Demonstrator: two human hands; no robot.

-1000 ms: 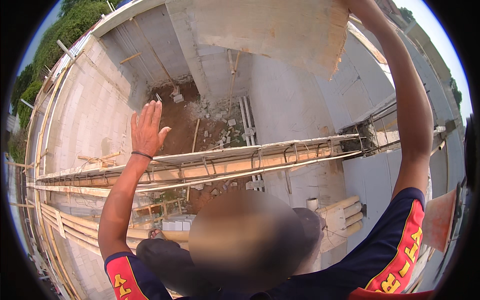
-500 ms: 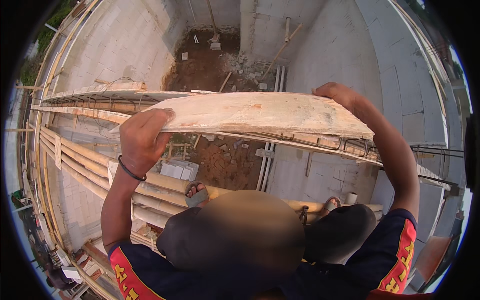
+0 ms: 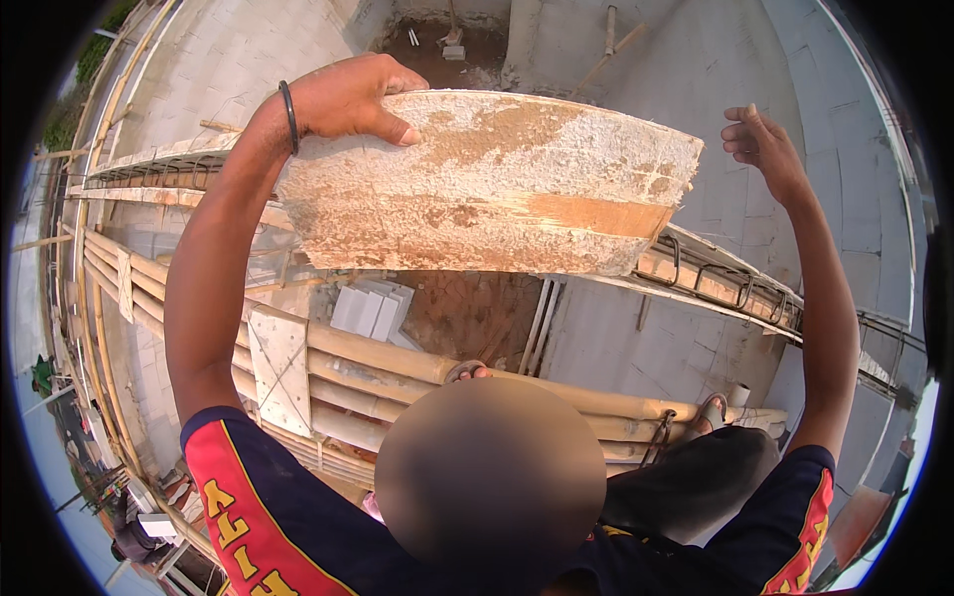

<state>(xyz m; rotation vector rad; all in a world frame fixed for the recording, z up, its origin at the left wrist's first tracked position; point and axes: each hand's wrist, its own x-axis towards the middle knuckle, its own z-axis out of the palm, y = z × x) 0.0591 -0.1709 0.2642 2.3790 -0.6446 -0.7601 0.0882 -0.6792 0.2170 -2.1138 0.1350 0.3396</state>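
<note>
Up high, the plank point(image 3: 497, 184) sits at 12 o'clock, overhead. Left hand point(image 3: 348, 99) has its grip clamped on the edge at 10 o'clock; right hand point(image 3: 760, 144) is off it, fingers loose, at 2 o'clock. Best get both hands on & feet steady on the bamboo poles point(image 3: 397, 363).

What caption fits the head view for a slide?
Left hand grips a mortar-crusted board overhead; right hand open beside it, above bamboo scaffolding.
</note>
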